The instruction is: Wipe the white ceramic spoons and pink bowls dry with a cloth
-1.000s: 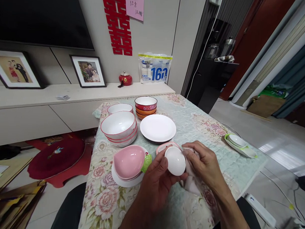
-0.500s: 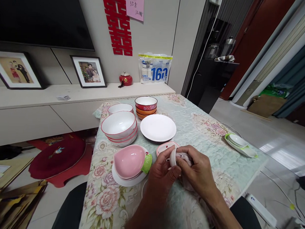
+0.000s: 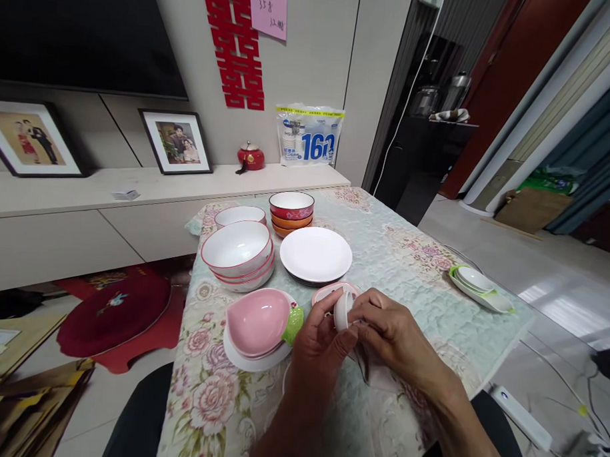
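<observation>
My left hand [image 3: 317,349] is closed round a small white bowl [image 3: 341,314], tilted so that its side faces me. Against the rim on the other side, the bent fingers of my right hand [image 3: 394,331] press a pale cloth [image 3: 380,378], most of which hangs below that hand. Just behind the bowl, a pink-rimmed dish [image 3: 324,294] is partly covered by my fingers. To the left of my hands, a pink peach-shaped bowl [image 3: 259,320] with a green leaf handle sits on a white plate [image 3: 250,364].
Red-rimmed white bowls [image 3: 237,248] are stacked at the left, red and orange bowls [image 3: 292,208] behind. White plates [image 3: 316,253] lie mid-table. Small dishes [image 3: 476,281] rest in a green-edged dish by the right edge. A power strip [image 3: 521,416] lies beyond the table.
The small bowl has turned a little and shifted slightly left in my left hand. My right fingers have moved at its rim, and the cloth now hangs lower beneath my right hand.
</observation>
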A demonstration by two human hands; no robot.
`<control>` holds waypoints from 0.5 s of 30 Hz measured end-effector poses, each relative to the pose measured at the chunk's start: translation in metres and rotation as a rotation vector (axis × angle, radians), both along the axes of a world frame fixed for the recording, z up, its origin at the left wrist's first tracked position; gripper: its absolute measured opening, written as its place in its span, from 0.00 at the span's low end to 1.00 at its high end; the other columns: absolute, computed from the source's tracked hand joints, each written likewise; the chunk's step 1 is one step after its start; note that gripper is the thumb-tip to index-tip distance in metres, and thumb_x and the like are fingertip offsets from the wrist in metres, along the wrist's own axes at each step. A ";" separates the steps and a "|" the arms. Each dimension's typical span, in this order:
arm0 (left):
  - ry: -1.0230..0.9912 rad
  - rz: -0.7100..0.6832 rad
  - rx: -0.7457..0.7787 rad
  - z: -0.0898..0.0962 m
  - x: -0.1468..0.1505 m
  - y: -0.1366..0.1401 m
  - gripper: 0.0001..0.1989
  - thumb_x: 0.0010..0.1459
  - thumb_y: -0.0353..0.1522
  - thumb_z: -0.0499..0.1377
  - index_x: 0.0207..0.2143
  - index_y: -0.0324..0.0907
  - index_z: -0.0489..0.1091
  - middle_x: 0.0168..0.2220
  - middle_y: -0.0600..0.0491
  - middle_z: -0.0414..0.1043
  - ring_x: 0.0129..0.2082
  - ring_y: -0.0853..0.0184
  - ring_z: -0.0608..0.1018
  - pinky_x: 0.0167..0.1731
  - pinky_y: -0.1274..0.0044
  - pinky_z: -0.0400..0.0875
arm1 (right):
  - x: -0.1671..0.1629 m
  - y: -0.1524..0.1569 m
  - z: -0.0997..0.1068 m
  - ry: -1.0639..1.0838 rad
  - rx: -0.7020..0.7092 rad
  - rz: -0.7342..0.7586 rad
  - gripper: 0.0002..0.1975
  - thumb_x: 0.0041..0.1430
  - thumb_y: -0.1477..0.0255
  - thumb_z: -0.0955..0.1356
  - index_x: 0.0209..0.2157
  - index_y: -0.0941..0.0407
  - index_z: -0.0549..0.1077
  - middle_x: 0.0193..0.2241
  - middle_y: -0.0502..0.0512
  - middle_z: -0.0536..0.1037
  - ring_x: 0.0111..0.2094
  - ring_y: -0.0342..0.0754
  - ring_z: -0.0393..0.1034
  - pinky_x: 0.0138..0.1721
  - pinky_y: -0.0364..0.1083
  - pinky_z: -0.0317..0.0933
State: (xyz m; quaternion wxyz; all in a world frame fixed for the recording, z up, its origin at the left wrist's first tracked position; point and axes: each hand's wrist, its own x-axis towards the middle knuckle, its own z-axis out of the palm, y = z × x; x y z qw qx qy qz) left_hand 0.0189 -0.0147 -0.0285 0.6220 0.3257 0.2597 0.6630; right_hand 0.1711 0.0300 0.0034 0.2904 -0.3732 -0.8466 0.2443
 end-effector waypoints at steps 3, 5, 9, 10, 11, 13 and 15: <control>-0.005 0.066 -0.013 0.006 -0.001 -0.001 0.22 0.56 0.32 0.69 0.54 0.47 0.74 0.55 0.47 0.78 0.55 0.56 0.78 0.53 0.69 0.72 | 0.000 0.002 -0.006 0.005 0.147 -0.184 0.10 0.67 0.77 0.64 0.40 0.54 0.77 0.37 0.55 0.72 0.37 0.48 0.70 0.38 0.48 0.64; -0.020 0.127 -0.061 0.010 -0.003 -0.001 0.22 0.57 0.33 0.68 0.54 0.47 0.73 0.55 0.47 0.78 0.56 0.57 0.77 0.51 0.71 0.73 | 0.000 0.005 -0.009 0.075 0.218 -0.284 0.09 0.67 0.76 0.65 0.41 0.55 0.77 0.35 0.56 0.73 0.38 0.50 0.70 0.39 0.49 0.64; -0.088 0.176 -0.156 0.014 -0.007 -0.001 0.22 0.59 0.36 0.66 0.56 0.45 0.71 0.54 0.46 0.78 0.52 0.57 0.79 0.47 0.72 0.75 | -0.002 0.012 -0.012 0.181 0.188 -0.289 0.07 0.68 0.72 0.66 0.43 0.54 0.77 0.37 0.56 0.78 0.42 0.52 0.72 0.43 0.50 0.66; -0.114 0.170 -0.167 0.014 -0.007 -0.001 0.23 0.60 0.36 0.66 0.57 0.45 0.70 0.54 0.46 0.78 0.51 0.58 0.80 0.45 0.71 0.76 | -0.002 0.013 -0.012 0.163 0.156 -0.255 0.08 0.69 0.71 0.66 0.44 0.53 0.77 0.39 0.56 0.79 0.43 0.52 0.73 0.44 0.51 0.67; -0.141 0.161 -0.172 0.014 -0.008 0.000 0.22 0.61 0.36 0.65 0.57 0.45 0.70 0.53 0.45 0.78 0.50 0.58 0.80 0.45 0.71 0.77 | -0.003 0.013 -0.013 0.129 0.128 -0.217 0.09 0.70 0.71 0.65 0.46 0.53 0.77 0.41 0.57 0.80 0.44 0.52 0.73 0.45 0.52 0.67; -0.186 0.153 -0.173 0.013 -0.008 0.001 0.21 0.61 0.36 0.65 0.56 0.44 0.70 0.52 0.45 0.78 0.49 0.58 0.80 0.43 0.71 0.78 | -0.005 0.011 -0.011 0.060 0.133 -0.180 0.11 0.71 0.71 0.63 0.47 0.53 0.77 0.44 0.57 0.80 0.46 0.53 0.72 0.48 0.54 0.65; -0.200 0.140 -0.168 0.013 -0.007 0.001 0.20 0.62 0.36 0.64 0.55 0.43 0.71 0.50 0.45 0.79 0.48 0.58 0.81 0.42 0.71 0.78 | -0.006 0.008 -0.008 0.061 0.228 -0.217 0.11 0.70 0.72 0.64 0.47 0.54 0.77 0.43 0.59 0.80 0.46 0.55 0.70 0.49 0.57 0.64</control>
